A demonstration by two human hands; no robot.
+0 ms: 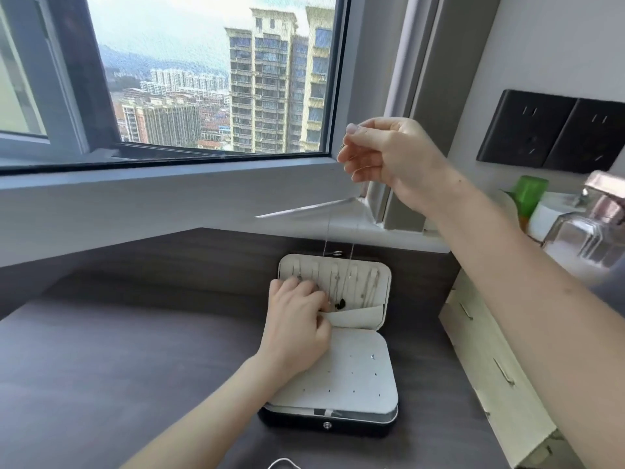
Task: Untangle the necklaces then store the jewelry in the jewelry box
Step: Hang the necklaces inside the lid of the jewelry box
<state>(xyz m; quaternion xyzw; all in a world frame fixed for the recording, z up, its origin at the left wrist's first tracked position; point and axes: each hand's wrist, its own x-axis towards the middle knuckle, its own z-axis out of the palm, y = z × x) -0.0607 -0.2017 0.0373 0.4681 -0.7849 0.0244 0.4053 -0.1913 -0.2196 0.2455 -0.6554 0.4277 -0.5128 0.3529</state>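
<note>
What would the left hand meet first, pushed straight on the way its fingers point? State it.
The left hand would probably meet the dark pendant hanging in the box lid first; depth is unclear.

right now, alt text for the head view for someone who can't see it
A person's right hand pinches a thin necklace chain high above an open jewelry box on a dark desk by a window, while the left hand grips the lid pocket.

I see jewelry box (324, 426) black outside, cream lining inside; table (101, 350) dark brown woodgrain; sockets (551, 130) black; bottle cap (529, 191) green.
</note>
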